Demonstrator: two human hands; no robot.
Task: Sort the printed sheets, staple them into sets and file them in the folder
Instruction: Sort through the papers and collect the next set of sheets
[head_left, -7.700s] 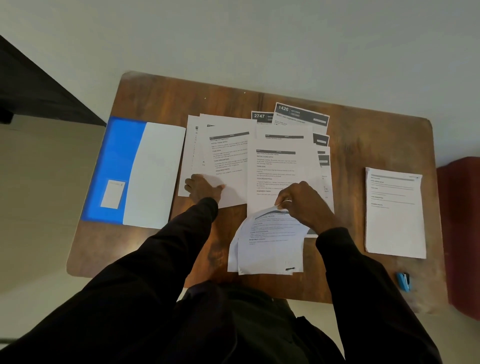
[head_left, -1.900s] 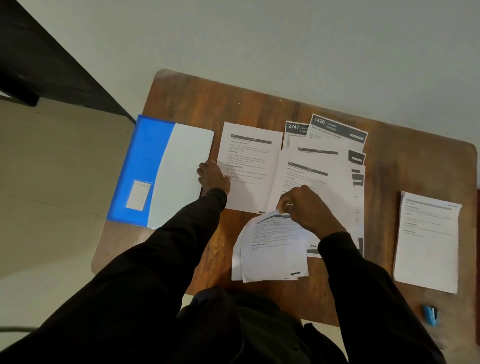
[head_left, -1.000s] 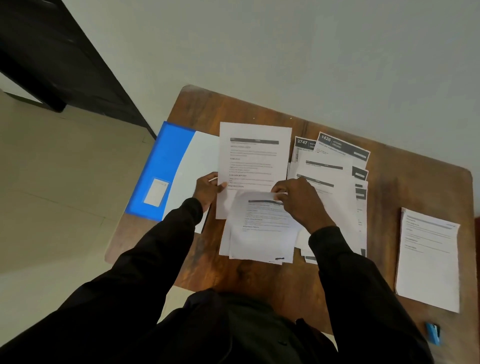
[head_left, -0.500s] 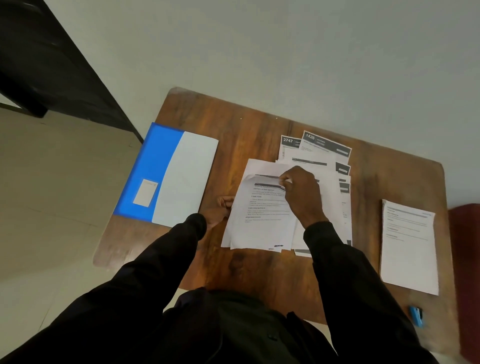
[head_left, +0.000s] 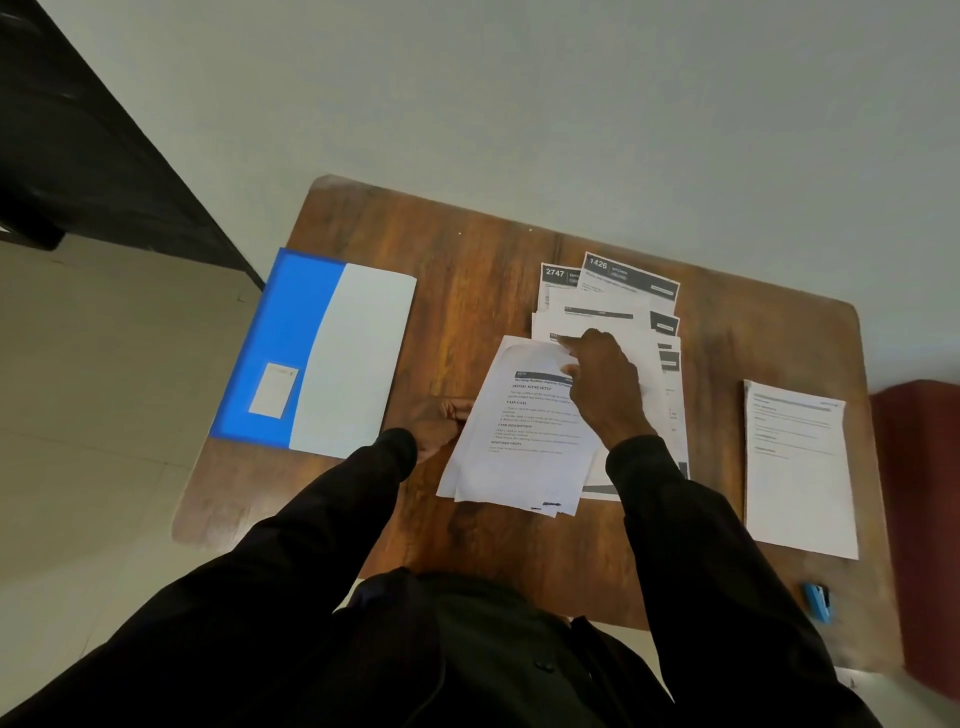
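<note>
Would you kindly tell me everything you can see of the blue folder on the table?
The blue folder lies flat and closed along the left edge of the wooden table. Its cover looks like smooth plastic: a blue band on the left bearing a small pale label, a whitish panel with a curved border on the right. The printed sheets lie clear of it to its right; the left hand sits between, apart from it.

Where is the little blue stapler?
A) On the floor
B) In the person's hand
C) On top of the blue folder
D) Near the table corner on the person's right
D: the little blue stapler lies alone on the table, near the close corner on the person's right.
</note>
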